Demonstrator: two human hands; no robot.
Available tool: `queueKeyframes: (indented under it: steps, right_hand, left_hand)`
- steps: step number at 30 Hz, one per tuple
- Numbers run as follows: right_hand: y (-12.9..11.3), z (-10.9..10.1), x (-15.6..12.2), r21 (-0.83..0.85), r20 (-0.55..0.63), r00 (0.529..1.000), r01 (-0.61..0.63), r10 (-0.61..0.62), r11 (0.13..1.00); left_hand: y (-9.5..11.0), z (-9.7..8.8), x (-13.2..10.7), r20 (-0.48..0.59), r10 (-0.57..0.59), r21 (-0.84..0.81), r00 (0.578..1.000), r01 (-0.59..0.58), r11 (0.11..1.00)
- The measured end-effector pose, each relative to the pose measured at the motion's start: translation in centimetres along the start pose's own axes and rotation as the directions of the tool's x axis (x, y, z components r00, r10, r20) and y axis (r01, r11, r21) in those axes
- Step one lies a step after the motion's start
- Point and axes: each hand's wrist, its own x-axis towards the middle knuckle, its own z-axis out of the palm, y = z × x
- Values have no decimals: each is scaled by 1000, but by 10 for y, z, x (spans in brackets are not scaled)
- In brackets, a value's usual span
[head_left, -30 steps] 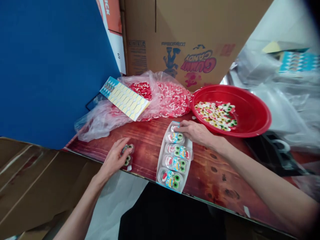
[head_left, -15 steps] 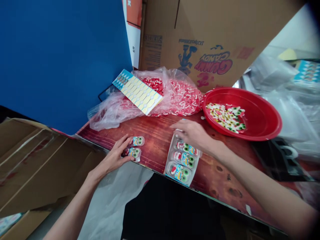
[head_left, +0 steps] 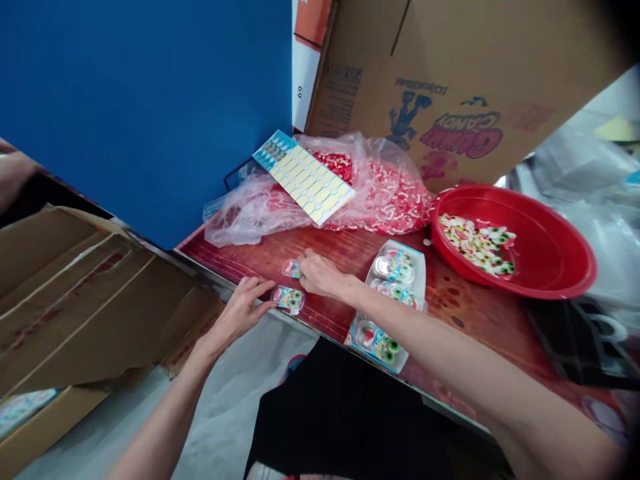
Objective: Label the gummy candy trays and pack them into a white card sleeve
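My left hand is at the table's front edge, thumb and fingers closed round the left end of a small clear candy pack with a colourful label and green gummies. Just behind it lies a second candy pack. My right hand reaches across and has its fingers curled over that pack's right end, hiding part of it. To the right, under my right forearm, stands a white open tray holding several similar packs; the forearm covers part of them.
Behind lies a clear bag of red and white gummies, with a printed label sheet on top. A red bowl with loose gummies stands right. A blue panel and a cardboard box rise behind; another carton is left.
My right hand has moved left from the tray to the rear candy pack. My left hand now touches only the front pack. The view has shifted, so the scene sits further right.
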Motion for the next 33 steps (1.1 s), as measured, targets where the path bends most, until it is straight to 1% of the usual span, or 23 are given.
queueKeyframes:
  steps: [3,6,8,12,15,17,19,20,22,24,26,28,30,31,33]
  right_hand:
    - [-5,1,-13,60,1,1000,-9,9,998]
    - [-18,10,-25,128,43,999,3,-8,992]
    - [-28,17,-29,114,49,999,8,-13,993]
    - [-43,29,-26,33,0,1000,-2,2,999]
    - [-47,28,-23,75,15,1000,0,-2,997]
    - [-41,20,-25,105,7,1000,9,-10,994]
    - [-27,5,-34,81,-47,999,-10,14,997]
    - [-17,-5,-42,57,-86,995,-39,44,998]
    - [10,-26,-63,22,-167,977,-130,131,991]
    - [46,-47,-89,21,-233,945,-230,229,973]
    - [87,-60,-114,63,-291,912,-285,291,956]
    - [125,-65,-133,113,-332,876,-330,349,937]
    - [154,-61,-145,131,-343,877,-311,337,941]
    - [163,-56,-148,128,-344,882,-297,323,946]
    - [176,-45,-148,103,-341,893,-276,295,956]
  left_hand:
    - [-1,-1,-1,-13,-4,-30,1000,3,1000]
    - [-4,-3,-3,-17,-9,-51,1000,8,999]
    - [-6,-4,-3,-10,-24,-55,1000,24,998]
    - [-5,-7,-3,27,-13,-48,1000,14,999]
    - [-3,-9,-1,1,-3,-72,1000,3,997]
    - [-2,-7,5,-7,-48,-135,999,47,990]
    - [4,-3,15,-19,-104,-219,994,97,971]
    - [10,0,22,-29,-119,-253,992,108,961]
    - [29,9,40,-51,-96,-294,994,76,953]
    - [59,21,61,-53,-1,-310,999,-16,951]
    - [95,36,84,-30,155,-302,988,-156,940]
    - [132,52,104,-5,288,-234,958,-281,931]
    - [163,68,120,20,370,-169,929,-362,917]
    - [175,75,125,44,391,-134,919,-382,914]
    - [190,87,131,103,395,-72,913,-389,918]
